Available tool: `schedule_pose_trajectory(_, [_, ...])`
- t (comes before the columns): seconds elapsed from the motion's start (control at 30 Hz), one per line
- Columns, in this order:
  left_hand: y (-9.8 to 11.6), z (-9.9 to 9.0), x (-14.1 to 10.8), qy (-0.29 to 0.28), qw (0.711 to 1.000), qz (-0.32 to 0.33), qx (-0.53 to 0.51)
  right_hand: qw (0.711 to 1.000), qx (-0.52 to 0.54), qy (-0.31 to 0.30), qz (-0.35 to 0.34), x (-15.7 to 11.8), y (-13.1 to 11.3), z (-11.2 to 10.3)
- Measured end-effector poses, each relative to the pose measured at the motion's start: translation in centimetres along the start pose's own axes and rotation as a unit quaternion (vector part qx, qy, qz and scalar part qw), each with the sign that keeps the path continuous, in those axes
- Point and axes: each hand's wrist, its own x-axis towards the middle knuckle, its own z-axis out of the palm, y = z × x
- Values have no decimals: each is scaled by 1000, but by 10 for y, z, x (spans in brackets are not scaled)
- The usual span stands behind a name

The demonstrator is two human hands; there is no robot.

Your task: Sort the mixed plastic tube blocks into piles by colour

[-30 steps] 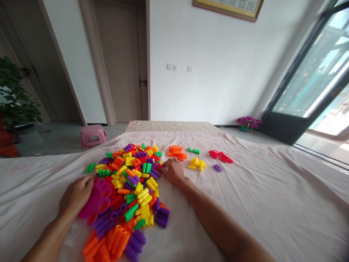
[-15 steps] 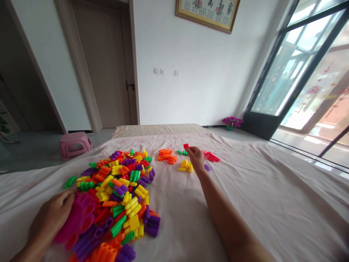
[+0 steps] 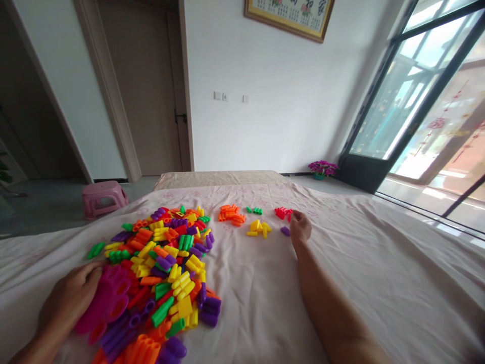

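My left hand (image 3: 71, 296) is closed on the rim of a magenta plastic basket (image 3: 100, 303) with a scalloped edge. The basket lies tipped beside a big mixed heap of plastic building blocks (image 3: 162, 273) in red, orange, yellow, green and purple, all tube-shaped. My right hand (image 3: 302, 226) is at the small red group (image 3: 281, 213), its fingers pinched on a red block (image 3: 290, 216) that is partly hidden by them. Close by on the cloth lie a purple block (image 3: 285, 231), a yellow group (image 3: 259, 229), a few green blocks (image 3: 257, 211) and an orange group (image 3: 231, 215).
A pale patterned cloth (image 3: 250, 293) with wrinkles covers the broad surface under the blocks. A pink stool (image 3: 105, 198) stands on the floor at the left. Further back are a door (image 3: 140, 96), a pot of purple flowers (image 3: 323, 168) and a glass door (image 3: 401, 101).
My right hand has moved right with the red block, from above the green and yellow groups to the red group. My left hand has stayed on the basket.
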Motion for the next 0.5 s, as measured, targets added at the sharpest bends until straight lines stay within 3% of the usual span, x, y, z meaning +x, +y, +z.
schedule_pose_trajectory(0.1, [8,-5,-3,-23,999,-22,-17,997,19,-18,-72,-16,-25,12])
schedule_pose_trajectory(0.2, [14,-8,-4,-30,999,-31,-7,973,103,-123,-167,-49,-56,25])
schedule_pose_trajectory(0.33, [15,-9,-5,-31,999,-33,-14,888,163,-321,-285,-109,-92,39])
schedule_pose_trajectory(0.5, [13,-7,-5,-26,999,-25,-21,792,121,-445,-400,-167,-114,46])
